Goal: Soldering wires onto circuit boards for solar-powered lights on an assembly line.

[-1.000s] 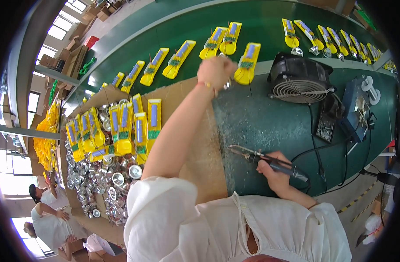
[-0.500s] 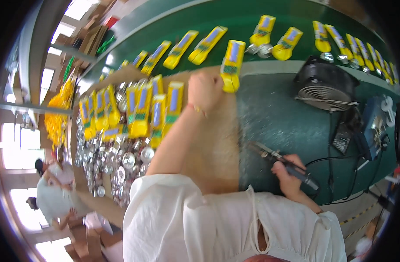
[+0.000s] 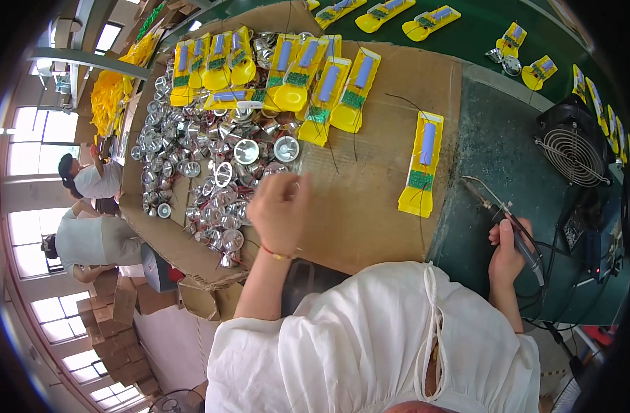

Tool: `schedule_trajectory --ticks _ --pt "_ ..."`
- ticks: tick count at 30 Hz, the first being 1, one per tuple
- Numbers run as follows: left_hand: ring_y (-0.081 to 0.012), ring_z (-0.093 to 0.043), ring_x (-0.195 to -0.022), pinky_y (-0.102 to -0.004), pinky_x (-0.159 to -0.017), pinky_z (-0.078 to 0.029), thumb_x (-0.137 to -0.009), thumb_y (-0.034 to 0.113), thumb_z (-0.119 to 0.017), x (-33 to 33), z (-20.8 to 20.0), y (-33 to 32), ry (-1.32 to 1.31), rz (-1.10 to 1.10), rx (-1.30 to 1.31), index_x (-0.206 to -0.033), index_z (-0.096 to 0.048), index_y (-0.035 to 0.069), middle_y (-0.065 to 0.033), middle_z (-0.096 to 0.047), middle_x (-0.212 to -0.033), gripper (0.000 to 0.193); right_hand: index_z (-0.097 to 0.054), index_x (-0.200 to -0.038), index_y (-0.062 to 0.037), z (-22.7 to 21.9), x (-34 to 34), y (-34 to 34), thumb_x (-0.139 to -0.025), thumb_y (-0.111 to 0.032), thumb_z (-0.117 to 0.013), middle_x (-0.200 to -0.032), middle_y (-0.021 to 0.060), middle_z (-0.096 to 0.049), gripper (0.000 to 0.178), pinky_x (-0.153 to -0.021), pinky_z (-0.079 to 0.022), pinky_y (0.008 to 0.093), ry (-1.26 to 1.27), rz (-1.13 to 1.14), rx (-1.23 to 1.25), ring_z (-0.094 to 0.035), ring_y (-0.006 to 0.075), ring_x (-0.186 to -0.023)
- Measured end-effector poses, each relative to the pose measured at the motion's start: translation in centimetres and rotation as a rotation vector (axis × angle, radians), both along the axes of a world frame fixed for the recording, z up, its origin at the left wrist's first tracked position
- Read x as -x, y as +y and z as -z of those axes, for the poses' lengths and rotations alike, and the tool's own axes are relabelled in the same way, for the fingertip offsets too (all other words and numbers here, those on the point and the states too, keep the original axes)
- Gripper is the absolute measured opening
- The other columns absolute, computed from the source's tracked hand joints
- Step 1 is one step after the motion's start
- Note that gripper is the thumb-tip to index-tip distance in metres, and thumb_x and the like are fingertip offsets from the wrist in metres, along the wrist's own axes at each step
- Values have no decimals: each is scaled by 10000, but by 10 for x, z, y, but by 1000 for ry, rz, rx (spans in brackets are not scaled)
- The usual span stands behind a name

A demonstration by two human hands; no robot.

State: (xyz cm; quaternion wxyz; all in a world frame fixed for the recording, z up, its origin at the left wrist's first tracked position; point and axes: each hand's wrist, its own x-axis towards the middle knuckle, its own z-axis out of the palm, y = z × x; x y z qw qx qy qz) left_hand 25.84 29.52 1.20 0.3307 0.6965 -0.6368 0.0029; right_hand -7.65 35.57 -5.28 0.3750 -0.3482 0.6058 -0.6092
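My left hand [image 3: 279, 215] is closed, fingers curled, at the near right edge of a heap of silvery reflector cups [image 3: 222, 175]; what it holds, if anything, is hidden. My right hand [image 3: 510, 251] grips a soldering iron [image 3: 492, 208] with a thin bent metal tube along it, its tip pointing away to the left. Between the hands, a yellow plastic casing [image 3: 430, 144] with a purple cylindrical cell, a green circuit board and loose dark wires lies on the cardboard sheet [image 3: 370, 227]. Several similar yellow casings [image 3: 327, 96] lie at the far side of the heap, some overlapping.
A black fan with a wire grille [image 3: 573, 155] stands at right, near a blue box [image 3: 599, 256] with cables. More yellow casings [image 3: 432, 23] are spread on the green surface [image 3: 484, 55] beyond. Two people [image 3: 95, 234] are at far left, by stacked cardboard boxes [image 3: 115, 344].
My left hand has left the yellow casing, which now lies on the cardboard, and come back to the reflector cups. The view has swung left. My right hand still holds the soldering iron.
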Motion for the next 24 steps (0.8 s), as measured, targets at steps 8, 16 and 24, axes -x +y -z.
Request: schedule_trajectory --ticks 8,16,24 --pt "-231 -507 -790 -332 -713 -423 -702 126 -689 -41 18 -64 -266 79 245 -833 -692 107 -33 -573 -800 133 -538 -899 20 -11 -19 4 -824 -102 -595 -658 71 -574 154 -517 -430 200 26 -73 20 -536 97 -559" --pt "-215 -547 -883 -318 -810 -397 -712 115 -685 -38 24 -65 -196 127 241 -846 -685 91 -9 -641 -895 136 -525 -893 24 -18 -24 12 -819 -88 -598 -659 85 -576 153 -520 -436 211 -24 -78 17 -535 106 -556" --pt "-228 -549 -888 -331 -799 -423 -703 69 -686 -28 9 -75 -70 254 284 -798 -662 37 -46 -626 -856 103 -518 -885 20 -21 -25 13 -816 -86 -607 -663 88 -579 154 -524 -445 214 -22 -120 28 -541 108 -560"
